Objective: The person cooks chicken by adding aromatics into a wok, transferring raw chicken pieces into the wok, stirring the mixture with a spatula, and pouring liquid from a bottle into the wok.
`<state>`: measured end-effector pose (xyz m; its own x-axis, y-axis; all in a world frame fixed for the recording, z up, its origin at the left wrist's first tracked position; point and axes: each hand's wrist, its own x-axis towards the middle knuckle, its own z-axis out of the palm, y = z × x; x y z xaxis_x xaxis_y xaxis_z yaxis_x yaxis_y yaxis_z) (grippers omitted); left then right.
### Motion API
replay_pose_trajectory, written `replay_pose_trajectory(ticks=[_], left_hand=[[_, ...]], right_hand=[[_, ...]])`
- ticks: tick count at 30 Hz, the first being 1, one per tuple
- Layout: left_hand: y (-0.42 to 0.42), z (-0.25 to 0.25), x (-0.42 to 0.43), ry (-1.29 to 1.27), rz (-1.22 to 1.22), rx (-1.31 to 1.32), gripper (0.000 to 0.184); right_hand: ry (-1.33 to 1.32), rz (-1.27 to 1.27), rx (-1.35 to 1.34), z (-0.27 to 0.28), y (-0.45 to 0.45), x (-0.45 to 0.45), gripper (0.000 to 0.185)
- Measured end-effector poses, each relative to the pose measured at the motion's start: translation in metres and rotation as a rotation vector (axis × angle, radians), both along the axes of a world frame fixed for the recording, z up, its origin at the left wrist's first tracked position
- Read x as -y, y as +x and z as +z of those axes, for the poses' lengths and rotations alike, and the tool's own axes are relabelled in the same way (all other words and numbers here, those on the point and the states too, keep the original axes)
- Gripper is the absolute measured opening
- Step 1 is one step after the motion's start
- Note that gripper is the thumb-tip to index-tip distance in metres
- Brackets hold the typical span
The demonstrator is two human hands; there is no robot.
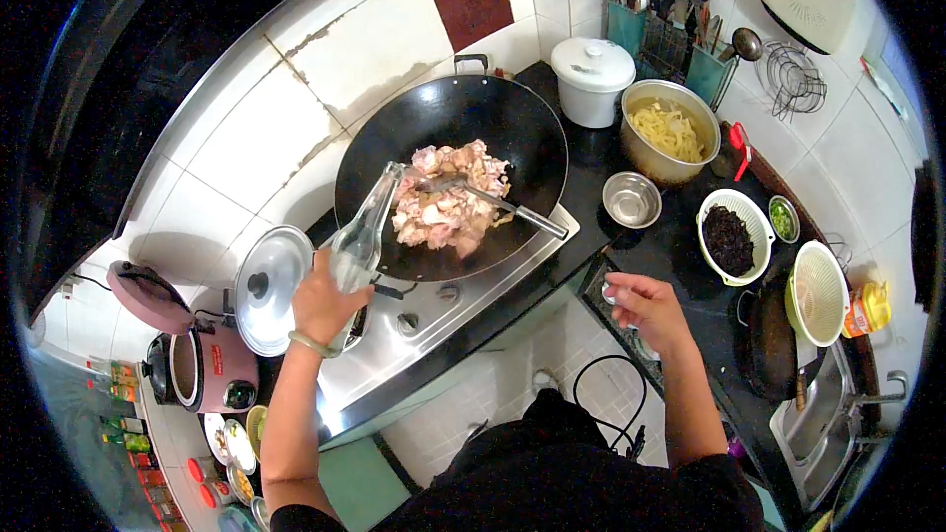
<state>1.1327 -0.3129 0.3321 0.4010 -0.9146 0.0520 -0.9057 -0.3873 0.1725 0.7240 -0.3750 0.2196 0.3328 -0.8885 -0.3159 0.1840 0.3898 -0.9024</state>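
Note:
My left hand (325, 303) is wrapped round a clear glass bottle (363, 232), whose neck leans over the left side of a big black wok (532, 133). In the wok lies a heap of pale pink chopped meat (448, 222). A spatula (537, 220) rests there too, its blade in the meat and its metal handle over the right rim. My right hand (648, 310) is raised near the counter on the right, fingers pinched on a small whitish bottle cap (608, 293). Whether liquid leaves the bottle I cannot tell.
A steel lid (258, 286) and a pink rice cooker (222, 365) stand left of the stove (424, 330). On the right are a steel bowl (631, 200), a pot of pale strips (642, 153), a basket of dark food (764, 222) and a sink (823, 433).

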Motion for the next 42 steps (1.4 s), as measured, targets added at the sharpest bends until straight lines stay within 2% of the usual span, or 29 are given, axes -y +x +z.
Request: replay_pose_trajectory(ticks=[4,6,7,9,14,16,18,19,20,22,24,26,28,30,33,36,38,40,42], left_hand=[[-0.002,-0.005,-0.003,-0.066,-0.004,-0.019,0.082],[-0.001,-0.012,-0.008,-0.261,-0.112,0.016,0.076],[-0.001,-0.014,-0.010,-0.262,-0.106,0.014,0.076],[-0.002,-0.018,-0.014,-0.368,-0.113,-0.087,0.076],[-0.019,-0.022,-0.041,-0.528,-0.158,-0.010,0.073],[-0.044,-0.009,-0.055,-0.540,-0.140,-0.407,0.072],[-0.050,-0.017,-0.076,-0.540,-0.128,-0.449,0.071],[-0.054,-0.020,-0.086,-0.536,-0.133,-0.521,0.075],[-0.056,-0.032,-0.102,-0.483,-0.040,-0.675,0.080],[-0.062,-0.031,-0.127,-0.447,0.022,-0.585,0.085],[-0.064,-0.038,-0.155,-0.531,0.036,-0.546,0.086],[-0.068,-0.033,-0.180,-0.562,0.102,-0.652,0.084],[-0.070,-0.032,-0.206,-0.582,0.150,-0.874,0.082],[-0.078,-0.038,-0.241,-0.660,0.218,-0.971,0.079],[-0.084,-0.033,-0.292,-0.797,0.173,-1.164,0.077],[-0.085,-0.034,-0.345,-0.899,0.192,-1.222,0.077],[-0.076,-0.038,-0.378,-0.902,0.334,-1.222,0.077],[-0.067,-0.031,-0.418,-0.972,0.331,-1.220,0.077],[-0.063,-0.031,-0.453,-1.004,0.403,-1.263,0.077]], right_hand=[[0.009,0.027,-0.056,0.004,0.006,0.000,0.030],[-0.108,0.095,-0.070,0.010,0.014,0.000,0.030],[-0.109,0.101,-0.072,0.015,0.019,0.002,0.030],[-0.322,0.182,-0.030,0.027,0.033,0.007,0.032],[-0.413,0.136,0.039,0.074,0.097,0.024,0.034],[-0.802,0.109,0.077,0.094,0.131,0.035,0.029],[-0.939,0.116,0.069,0.127,0.170,0.035,0.025],[-1.038,0.112,0.165,0.131,0.193,0.038,0.023],[-1.180,0.157,0.176,0.142,0.214,0.039,0.025],[-1.122,0.291,0.135,0.154,0.249,0.022,0.023],[-1.188,0.396,0.104,0.157,0.273,-0.003,0.023],[-1.283,0.434,0.109,0.153,0.290,-0.021,0.024],[-1.424,0.495,0.151,0.158,0.307,-0.043,0.026],[-1.382,0.455,0.340,0.156,0.333,-0.097,0.029],[-1.267,0.445,0.571,0.153,0.367,-0.166,0.026],[-1.226,0.474,0.591,0.150,0.388,-0.232,0.024],[-1.064,0.561,0.676,0.149,0.411,-0.278,0.022],[-0.971,0.623,0.726,0.145,0.427,-0.325,0.023],[-0.982,0.682,0.806,0.143,0.442,-0.362,0.028]])
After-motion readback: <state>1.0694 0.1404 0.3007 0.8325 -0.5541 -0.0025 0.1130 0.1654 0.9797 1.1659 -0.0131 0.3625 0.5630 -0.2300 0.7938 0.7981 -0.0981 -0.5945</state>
